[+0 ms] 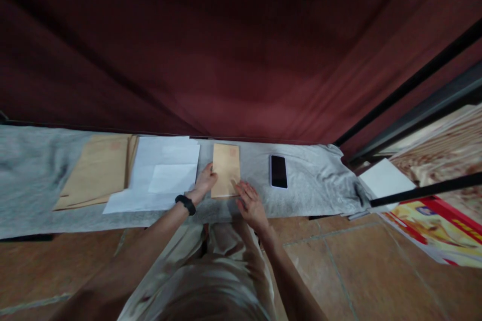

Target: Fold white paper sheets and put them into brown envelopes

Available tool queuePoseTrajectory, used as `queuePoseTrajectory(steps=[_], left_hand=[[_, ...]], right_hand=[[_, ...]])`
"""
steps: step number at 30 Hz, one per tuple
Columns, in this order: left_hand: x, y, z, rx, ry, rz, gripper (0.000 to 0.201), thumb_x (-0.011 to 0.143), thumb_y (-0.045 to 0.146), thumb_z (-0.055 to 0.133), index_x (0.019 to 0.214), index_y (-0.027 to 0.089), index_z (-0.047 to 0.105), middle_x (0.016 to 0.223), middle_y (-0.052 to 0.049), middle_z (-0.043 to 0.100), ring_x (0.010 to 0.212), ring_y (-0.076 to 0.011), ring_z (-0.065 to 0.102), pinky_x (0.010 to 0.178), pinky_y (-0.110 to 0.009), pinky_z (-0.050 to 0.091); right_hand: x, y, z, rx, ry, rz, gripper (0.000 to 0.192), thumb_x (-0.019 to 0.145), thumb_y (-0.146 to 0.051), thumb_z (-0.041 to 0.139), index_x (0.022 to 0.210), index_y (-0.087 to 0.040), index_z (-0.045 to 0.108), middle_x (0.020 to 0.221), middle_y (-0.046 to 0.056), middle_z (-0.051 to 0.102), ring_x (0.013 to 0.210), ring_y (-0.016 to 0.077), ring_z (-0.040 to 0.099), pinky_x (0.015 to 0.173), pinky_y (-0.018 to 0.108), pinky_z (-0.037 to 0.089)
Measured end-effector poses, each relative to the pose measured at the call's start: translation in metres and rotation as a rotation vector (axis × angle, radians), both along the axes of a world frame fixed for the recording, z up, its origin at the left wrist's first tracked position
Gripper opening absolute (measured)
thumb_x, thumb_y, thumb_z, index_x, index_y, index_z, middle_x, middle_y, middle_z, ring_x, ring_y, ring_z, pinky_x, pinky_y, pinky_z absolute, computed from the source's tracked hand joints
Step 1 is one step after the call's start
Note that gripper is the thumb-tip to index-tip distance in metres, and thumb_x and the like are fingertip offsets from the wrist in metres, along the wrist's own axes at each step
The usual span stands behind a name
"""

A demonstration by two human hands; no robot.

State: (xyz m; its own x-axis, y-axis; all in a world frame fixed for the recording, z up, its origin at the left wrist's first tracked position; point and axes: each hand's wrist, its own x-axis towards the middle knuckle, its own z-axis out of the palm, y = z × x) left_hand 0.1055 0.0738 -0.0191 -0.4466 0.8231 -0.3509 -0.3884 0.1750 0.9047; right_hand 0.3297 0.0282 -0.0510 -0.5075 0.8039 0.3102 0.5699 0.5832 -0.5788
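Observation:
A small brown envelope (226,168) lies upright on the grey cloth in front of me, with a faint reddish mark near its top right corner. My left hand (205,180), a dark band on its wrist, grips the envelope's left edge, the thumb on top and the other fingers partly hidden. At the lower right edge, my right hand (251,205) has its fingers stretched out, their tips touching the paper. White sheets of paper (165,153) lie close to the left of my left hand, a smaller folded-looking white piece (175,178) on top.
Larger brown envelopes (100,165) are stacked at the far left. A dark-screened phone (279,171) lies to the right on the grey cloth (316,185). Behind rises a dark red fabric (241,85). Black bars (425,193) and a red-yellow box (437,225) stand at the right.

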Motion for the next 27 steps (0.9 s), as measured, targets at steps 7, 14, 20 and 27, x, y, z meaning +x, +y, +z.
queuePoseTrajectory(steps=[7,14,20,27], left_hand=[[0.008,-0.019,-0.008,0.152,0.478,-0.103,0.054,0.068,0.008,0.069,0.120,0.021,0.069,0.139,-0.013,0.060,0.142,-0.0317,0.043,0.119,-0.040,0.031],[0.032,0.011,-0.022,0.281,0.956,-0.496,0.046,0.086,0.026,0.064,0.132,0.025,0.064,0.160,-0.008,0.044,0.156,-0.0305,0.020,0.127,-0.050,0.004],[0.026,0.021,-0.030,0.350,0.887,-0.541,0.040,0.083,0.025,0.069,0.123,0.030,0.070,0.155,-0.005,0.051,0.153,-0.0278,0.029,0.127,-0.048,0.000],[0.009,-0.041,-0.016,0.248,0.372,-0.509,0.037,0.075,0.015,0.077,0.108,0.030,0.076,0.140,-0.004,0.065,0.147,-0.0226,0.042,0.128,-0.037,0.008]], right_hand=[[-0.008,-0.005,-0.005,0.027,-0.151,0.046,0.048,0.101,-0.028,0.051,0.149,-0.024,0.051,0.155,0.009,0.050,0.144,0.0239,0.046,0.124,0.047,0.028],[-0.008,-0.006,-0.005,0.071,-0.154,0.052,0.048,0.102,-0.029,0.049,0.149,-0.023,0.050,0.155,0.010,0.051,0.143,0.0254,0.047,0.122,0.047,0.031],[-0.007,-0.003,-0.004,0.035,-0.132,0.063,0.045,0.102,-0.028,0.049,0.147,-0.022,0.053,0.152,0.010,0.053,0.141,0.0253,0.049,0.121,0.047,0.032],[-0.008,0.007,-0.009,-0.008,-0.022,0.022,0.033,0.101,-0.020,0.051,0.127,-0.026,0.069,0.137,0.006,0.067,0.130,0.0217,0.058,0.116,0.042,0.036]])
